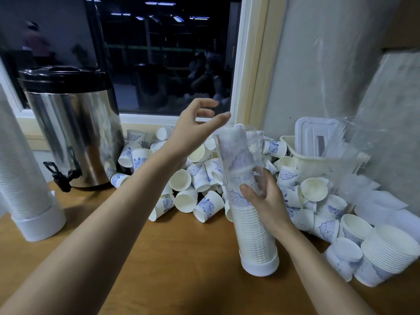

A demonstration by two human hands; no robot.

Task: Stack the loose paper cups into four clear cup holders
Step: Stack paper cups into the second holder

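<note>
Right hand grips the half-filled clear cup holder; left hand, spread and empty, hovers above its mouth. Keeping it upright should seat cups squarely.

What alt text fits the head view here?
A person's right hand grips a clear cup holder, part-filled with nested paper cups, upright on a wooden table, while the left hand hovers open near its top. Loose paper cups lie heaped behind, beside a steel urn.

One head-worn wide view looks forward and down, close over the worktop, facing the window behind it.
</note>
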